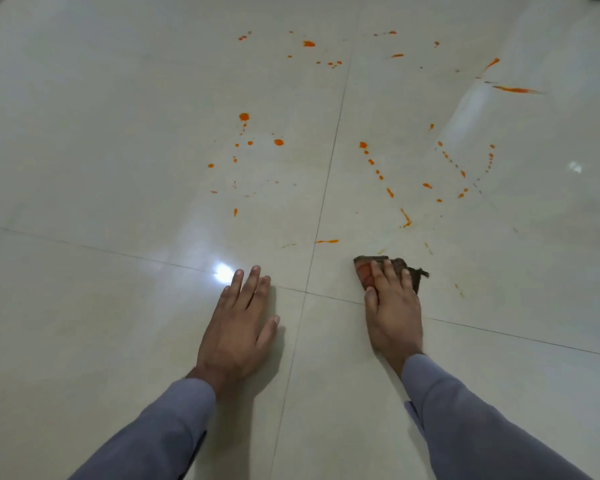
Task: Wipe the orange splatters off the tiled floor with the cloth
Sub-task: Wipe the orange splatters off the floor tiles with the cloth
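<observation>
Pressing cloth [362, 271] under R hand [392, 306] | L hand [239, 327] flat on floor [118, 168]

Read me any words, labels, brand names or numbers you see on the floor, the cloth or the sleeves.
None: no text can be read anywhere in this view.
The cloth under the right hand shows only reddish and dark patches, no print.
The tiled floor carries only orange splatters.
The sleeves are plain.
</observation>
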